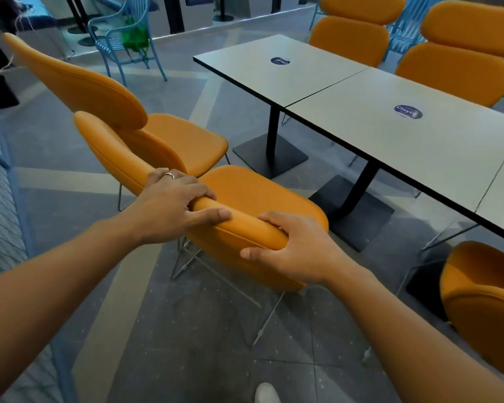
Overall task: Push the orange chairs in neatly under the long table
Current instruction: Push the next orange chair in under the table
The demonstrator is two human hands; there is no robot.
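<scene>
Both hands are on the chair! The left hand [172,205] and right hand [297,248] grip the top edge of the nearest orange chair's [253,193] backrest. On each hand the fingers [204,194] curl over the far side and the thumb presses the near side, so the padded rim is pinched firmly between them. The chair stands on the floor well apart from the long desk [390,146], with its seat angled towards the desk legs. A second orange chair [186,141] sits just behind it, also pulled out. This looks like the start of the push. The next move calls for swinging the seat square to the desk edge, then sliding it straight in between the black pedestal bases.
</scene>
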